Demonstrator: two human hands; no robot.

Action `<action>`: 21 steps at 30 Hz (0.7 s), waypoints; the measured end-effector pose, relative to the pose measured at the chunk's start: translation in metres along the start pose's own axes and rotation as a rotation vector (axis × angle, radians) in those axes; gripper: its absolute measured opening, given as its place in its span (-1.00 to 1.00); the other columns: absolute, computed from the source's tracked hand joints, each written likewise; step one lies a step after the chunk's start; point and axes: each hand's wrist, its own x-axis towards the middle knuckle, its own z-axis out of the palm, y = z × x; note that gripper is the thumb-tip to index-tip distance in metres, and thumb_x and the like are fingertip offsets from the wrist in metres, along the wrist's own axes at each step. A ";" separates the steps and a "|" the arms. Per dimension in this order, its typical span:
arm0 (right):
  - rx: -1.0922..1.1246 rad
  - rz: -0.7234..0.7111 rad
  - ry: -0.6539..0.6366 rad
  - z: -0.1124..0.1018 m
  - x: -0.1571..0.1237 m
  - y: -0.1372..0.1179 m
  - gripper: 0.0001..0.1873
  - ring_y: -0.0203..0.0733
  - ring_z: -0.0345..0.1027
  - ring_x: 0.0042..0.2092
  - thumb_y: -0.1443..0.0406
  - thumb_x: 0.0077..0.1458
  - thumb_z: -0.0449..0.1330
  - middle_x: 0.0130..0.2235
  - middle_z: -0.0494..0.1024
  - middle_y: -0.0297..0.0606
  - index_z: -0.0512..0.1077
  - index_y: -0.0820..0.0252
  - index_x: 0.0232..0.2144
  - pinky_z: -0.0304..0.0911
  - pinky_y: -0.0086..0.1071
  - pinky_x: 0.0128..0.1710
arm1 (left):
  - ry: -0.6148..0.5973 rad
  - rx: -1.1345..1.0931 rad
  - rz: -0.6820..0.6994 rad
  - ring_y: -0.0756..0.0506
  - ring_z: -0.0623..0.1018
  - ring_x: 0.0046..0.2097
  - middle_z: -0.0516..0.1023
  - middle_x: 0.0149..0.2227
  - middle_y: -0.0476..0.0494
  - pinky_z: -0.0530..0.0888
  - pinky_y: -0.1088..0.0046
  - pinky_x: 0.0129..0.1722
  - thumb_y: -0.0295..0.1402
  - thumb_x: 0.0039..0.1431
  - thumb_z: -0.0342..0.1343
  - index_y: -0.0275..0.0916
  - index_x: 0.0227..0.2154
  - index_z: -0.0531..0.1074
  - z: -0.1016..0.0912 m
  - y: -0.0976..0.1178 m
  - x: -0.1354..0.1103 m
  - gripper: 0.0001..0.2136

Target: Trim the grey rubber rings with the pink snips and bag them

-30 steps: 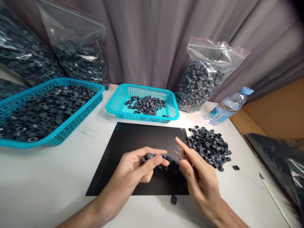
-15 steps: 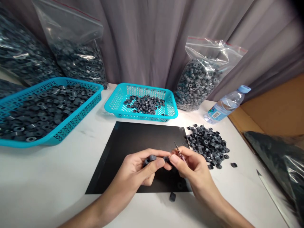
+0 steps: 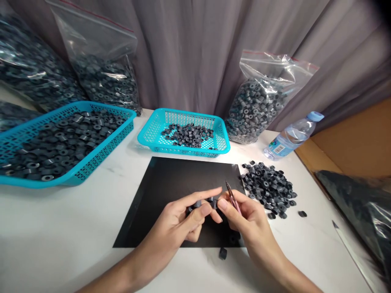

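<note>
My left hand (image 3: 183, 217) is curled round a few small grey rubber rings (image 3: 198, 203) above a black mat (image 3: 171, 191), its forefinger stretched forward. My right hand (image 3: 244, 219) pinches a thin pointed tool (image 3: 231, 196) and touches a ring (image 3: 214, 202) held between both hands. A loose pile of the same grey rings (image 3: 269, 187) lies just right of the mat. One single ring (image 3: 222, 253) rests on the white table near the mat's front edge.
A small turquoise basket (image 3: 220, 140) with rings stands behind the mat; a larger one (image 3: 100, 156) sits at left. Clear bags of rings (image 3: 259, 101) lean on the curtain. A water bottle (image 3: 290, 136), a cardboard box (image 3: 354, 142) and a blade (image 3: 348, 244) lie right.
My right hand came in from open fingers to pinch the tool and meet my left hand. My left forefinger has now stretched out.
</note>
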 end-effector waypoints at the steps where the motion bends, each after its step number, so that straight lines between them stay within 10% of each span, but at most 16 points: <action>1: -0.013 -0.014 0.005 0.001 -0.001 -0.001 -0.62 -0.39 -0.17 -0.49 0.01 0.24 0.26 -0.50 0.18 -0.47 0.42 0.20 -0.38 -0.15 -0.42 -0.53 | -0.015 -0.017 -0.004 0.11 0.10 -0.51 0.48 -0.32 -0.03 0.00 0.48 -0.57 -0.12 0.37 0.11 -0.01 0.23 0.42 0.000 0.000 -0.001 -0.58; 12: -0.074 -0.068 0.009 0.004 -0.008 -0.014 -0.65 -0.34 -0.02 -0.46 0.02 0.22 0.27 -0.50 0.20 -0.44 0.46 0.18 -0.40 0.01 -0.44 -0.47 | -0.212 -0.114 -0.104 0.06 0.12 -0.50 0.26 -0.45 0.08 0.12 0.50 -0.51 -0.07 0.41 0.01 0.19 0.40 0.04 0.002 0.006 -0.010 -0.45; 21: -0.046 -0.123 -0.062 0.006 -0.011 -0.024 -0.73 -0.36 0.09 -0.47 0.09 0.19 0.31 -0.50 0.35 -0.41 0.53 0.16 -0.41 0.09 -0.47 -0.48 | -0.329 -0.280 -0.154 0.04 -0.01 -0.49 -0.02 -0.48 0.13 0.07 0.51 -0.48 0.10 0.34 -0.04 0.27 0.34 0.15 -0.003 0.008 -0.012 -0.47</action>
